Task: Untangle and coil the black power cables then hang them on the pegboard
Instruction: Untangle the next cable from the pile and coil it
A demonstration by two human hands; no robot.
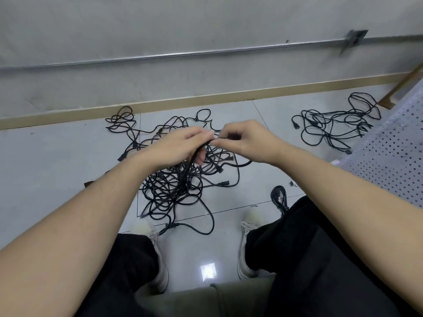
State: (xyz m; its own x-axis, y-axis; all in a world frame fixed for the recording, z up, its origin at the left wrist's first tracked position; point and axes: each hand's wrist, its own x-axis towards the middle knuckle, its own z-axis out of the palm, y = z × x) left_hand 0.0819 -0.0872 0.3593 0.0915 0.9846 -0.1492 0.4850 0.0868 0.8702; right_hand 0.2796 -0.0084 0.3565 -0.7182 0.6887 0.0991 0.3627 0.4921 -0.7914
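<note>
Held cable: a black cable (196, 154) runs up from the big tangle into both hands, which meet above the pile.
Left hand: the left hand (176, 147) is curled round the cable, several strands passing through its palm and dropping to the floor.
Right hand: the right hand (242, 140) pinches the same cable between thumb and fingertips, touching the left hand's fingertips.
Main tangle: the large tangle (176, 186) of black power cables lies on the floor directly under the hands, between the hands and the person's shoes – plug ends stick out at its edges.
Second tangle: a smaller, looser tangle (334, 124) lies well apart to the right, near the pegboard.
Coiled cable: one small bundled cable (279, 197) lies just beside the right knee.
Count: two loose tangles and one bundle; the number of single cables in the piles cannot be told.
Pegboard: a white perforated pegboard (393, 156) fills the right edge, tilted in this view.
Floor: pale glossy tiles (57, 161) with a light reflection between the two pale shoes.
Room: a grey wall (160, 24) with a tan skirting strip (183, 102) – a metal conduit (183, 54) runs along it to a small box at the right.
</note>
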